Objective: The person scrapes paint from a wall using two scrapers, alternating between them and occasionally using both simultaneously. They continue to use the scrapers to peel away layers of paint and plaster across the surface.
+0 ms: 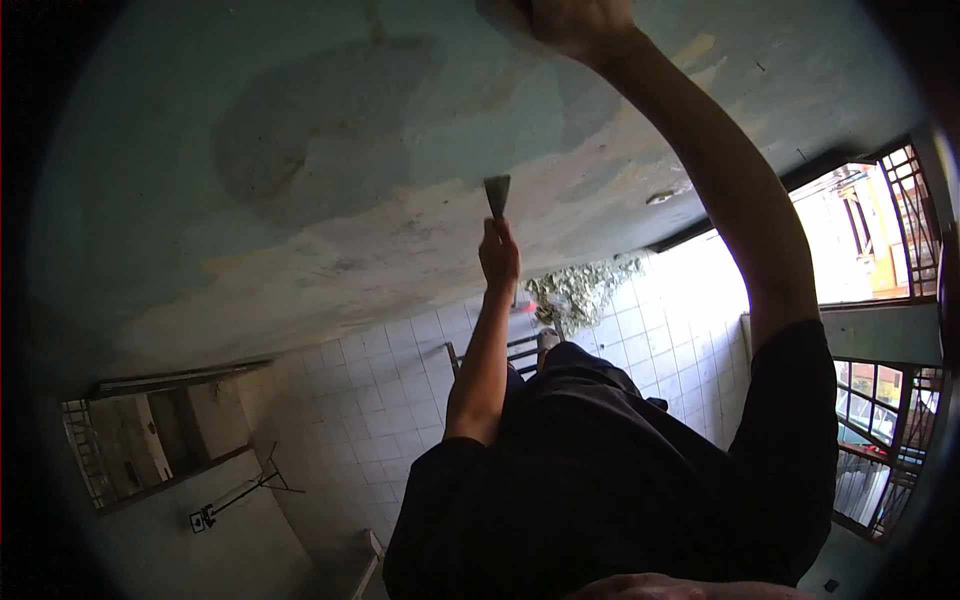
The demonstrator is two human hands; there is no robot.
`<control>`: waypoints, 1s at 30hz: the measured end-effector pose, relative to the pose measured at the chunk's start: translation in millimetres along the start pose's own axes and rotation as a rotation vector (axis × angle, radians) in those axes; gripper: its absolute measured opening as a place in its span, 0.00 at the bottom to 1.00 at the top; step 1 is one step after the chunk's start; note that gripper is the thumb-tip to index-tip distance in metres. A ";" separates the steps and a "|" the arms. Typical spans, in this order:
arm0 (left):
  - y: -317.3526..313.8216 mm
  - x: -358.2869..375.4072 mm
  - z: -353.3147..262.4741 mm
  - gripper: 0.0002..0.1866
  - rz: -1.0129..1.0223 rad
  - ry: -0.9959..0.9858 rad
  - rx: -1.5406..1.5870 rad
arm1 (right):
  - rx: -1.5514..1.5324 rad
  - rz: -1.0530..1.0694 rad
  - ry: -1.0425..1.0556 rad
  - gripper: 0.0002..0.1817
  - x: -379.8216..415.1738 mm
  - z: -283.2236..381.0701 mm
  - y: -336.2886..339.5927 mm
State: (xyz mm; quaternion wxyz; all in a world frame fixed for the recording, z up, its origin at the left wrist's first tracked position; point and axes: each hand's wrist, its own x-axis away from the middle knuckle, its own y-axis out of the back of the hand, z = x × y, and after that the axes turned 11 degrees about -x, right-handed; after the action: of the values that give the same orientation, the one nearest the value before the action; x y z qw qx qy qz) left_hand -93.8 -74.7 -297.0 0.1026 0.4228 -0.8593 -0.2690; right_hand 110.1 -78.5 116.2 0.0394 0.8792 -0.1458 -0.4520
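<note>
1. The left hand (499, 255) is wrapped around the handle of the scraper (497, 188), its blade pointing up at the wall (490, 130). Whether the edge touches the wall or stops just short, I cannot tell.
2. The right hand (585, 25) is raised well above the left, close to the wall and cut off at the top of the view. What its fingers do, and whether it holds anything, I cannot tell.
3. The step in hand looks like scraping. The blade sits by the border between the green coat and a pale band (430, 240); starting at that ragged edge should let it slip under the coat more easily than a stab into the middle.
4. A low blade angle with steady pressure would likely lift the coat cleanly; a steep one risks gouging.
5. Short, overlapping strokes with a firm wrist should serve best, as the grip is one-handed.
6. A nail (760, 67) juts from the wall beyond the right arm; better to work around it.
7. Flakes (585, 292) lie heaped on the tiled floor (390, 370) near the feet, beside dark bars (523, 342), perhaps a ladder's; careful footing matters.
</note>
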 end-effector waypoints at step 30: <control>111.5 -171.9 -248.0 0.15 -0.647 -1.774 -0.524 | -0.380 -0.837 -1.689 0.07 85.7 172.6 114.5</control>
State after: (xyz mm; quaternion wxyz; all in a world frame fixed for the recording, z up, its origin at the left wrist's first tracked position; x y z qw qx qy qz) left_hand 38.4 22.1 -20.2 -0.5686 0.2464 -0.3802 -0.6866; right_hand -7.2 -202.0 -29.4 -0.1014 0.2233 0.2752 -0.9296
